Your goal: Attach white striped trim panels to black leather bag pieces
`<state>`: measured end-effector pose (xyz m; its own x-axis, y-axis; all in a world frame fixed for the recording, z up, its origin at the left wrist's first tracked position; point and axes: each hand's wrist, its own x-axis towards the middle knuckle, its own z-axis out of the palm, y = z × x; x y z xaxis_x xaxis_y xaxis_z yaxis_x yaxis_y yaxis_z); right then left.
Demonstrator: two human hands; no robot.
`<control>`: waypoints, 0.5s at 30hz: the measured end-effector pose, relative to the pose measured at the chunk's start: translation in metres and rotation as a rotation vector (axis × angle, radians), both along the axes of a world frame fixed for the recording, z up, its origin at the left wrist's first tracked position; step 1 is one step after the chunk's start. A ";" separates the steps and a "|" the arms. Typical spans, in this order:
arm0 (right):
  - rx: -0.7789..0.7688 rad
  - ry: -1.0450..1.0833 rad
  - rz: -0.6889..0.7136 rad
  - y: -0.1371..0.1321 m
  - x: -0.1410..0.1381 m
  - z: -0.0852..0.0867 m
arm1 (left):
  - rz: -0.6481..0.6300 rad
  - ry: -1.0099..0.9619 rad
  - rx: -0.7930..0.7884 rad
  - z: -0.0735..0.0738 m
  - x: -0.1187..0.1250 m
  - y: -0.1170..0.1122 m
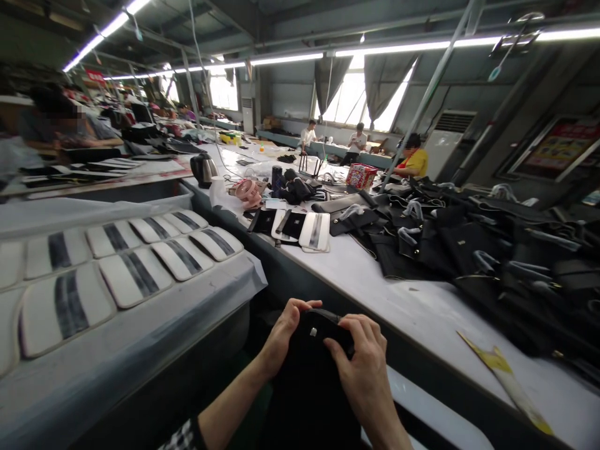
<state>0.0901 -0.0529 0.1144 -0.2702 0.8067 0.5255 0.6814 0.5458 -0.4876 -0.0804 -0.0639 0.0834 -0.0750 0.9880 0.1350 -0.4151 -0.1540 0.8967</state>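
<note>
Low in the middle of the head view, a black bag flap (307, 356) with a small shiny metal fitting (313, 332) is held between my two hands. My left hand (285, 330) is closed on its left edge, with the fingers behind and along the top. At the upper right edge, my right hand (364, 353) pinches it between thumb and fingers. The lower part blends into the dark area below, so its full shape cannot be made out.
Left, white panels with dark stripes (135, 275) lie in rows on a covered surface (187, 319). On the white table (375, 300) are a heap of black bags (450, 244), a yellowed strip (506, 375), more panels (315, 230) and a kettle (204, 170). Several people work farther back.
</note>
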 end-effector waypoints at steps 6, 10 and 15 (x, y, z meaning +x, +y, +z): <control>0.089 -0.036 0.152 -0.013 -0.012 0.012 | -0.329 0.038 -0.178 0.015 -0.020 0.025; 0.281 -0.070 0.197 -0.034 -0.010 0.003 | -0.400 0.099 -0.217 0.012 -0.023 0.026; 0.524 -0.222 0.418 -0.082 0.006 -0.026 | -0.342 0.155 -0.177 0.010 -0.008 0.013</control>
